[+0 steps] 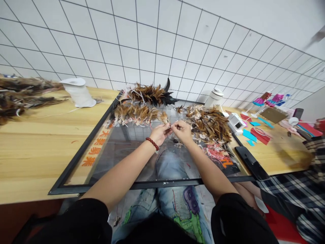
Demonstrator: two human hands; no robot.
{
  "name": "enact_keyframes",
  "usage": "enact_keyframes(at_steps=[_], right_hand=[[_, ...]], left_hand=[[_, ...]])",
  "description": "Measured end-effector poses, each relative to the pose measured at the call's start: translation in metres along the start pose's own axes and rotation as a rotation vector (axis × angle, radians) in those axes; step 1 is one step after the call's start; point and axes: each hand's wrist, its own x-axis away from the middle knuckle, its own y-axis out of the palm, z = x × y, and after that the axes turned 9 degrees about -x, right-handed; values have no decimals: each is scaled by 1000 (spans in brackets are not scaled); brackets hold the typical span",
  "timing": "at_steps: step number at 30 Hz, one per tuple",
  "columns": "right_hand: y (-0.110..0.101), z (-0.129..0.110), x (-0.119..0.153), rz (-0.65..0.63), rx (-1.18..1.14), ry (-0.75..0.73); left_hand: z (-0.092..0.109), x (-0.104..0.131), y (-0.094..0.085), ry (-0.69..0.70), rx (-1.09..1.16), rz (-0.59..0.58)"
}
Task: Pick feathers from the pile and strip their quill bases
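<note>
My left hand (pixel 161 133), with a dark red bead bracelet (pixel 152 143) on its wrist, is closed in a pinch over the glass panel (pixel 127 142). A small brown feather (pixel 164 117) sticks up from its fingertips. Fingertips of my right hand (pixel 182 131) meet the left ones in a pinch; what lies between them is too small to make out. Beyond my left hand are a row of tan feathers (pixel 137 113) and a darker brown and black bunch (pixel 152 95). Close to my right hand spreads a large pile of brown feathers (pixel 210 122).
Pink and white scraps (pixel 217 154) lie right of my forearm, near a black phone (pixel 251 162). A white spool (pixel 78 92) stands left, by more feathers (pixel 22 96). Coloured pieces (pixel 254 134) lie right. A person in a plaid garment (pixel 289 193) sits there. A tiled wall (pixel 152 40) rises behind.
</note>
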Motion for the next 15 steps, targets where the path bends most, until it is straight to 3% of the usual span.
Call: enact_keyframes(at_steps=[8,11,15], right_hand=[[-4,-6,4,-162,453,-227],[-7,-5,3,-150,463,-201],[-7,1,3,-100,482,-137]], left_hand=[[2,2,2,-3,-46,30],[4,1,0,-48,-7,58],[3,0,-2,-78,-29,-2]])
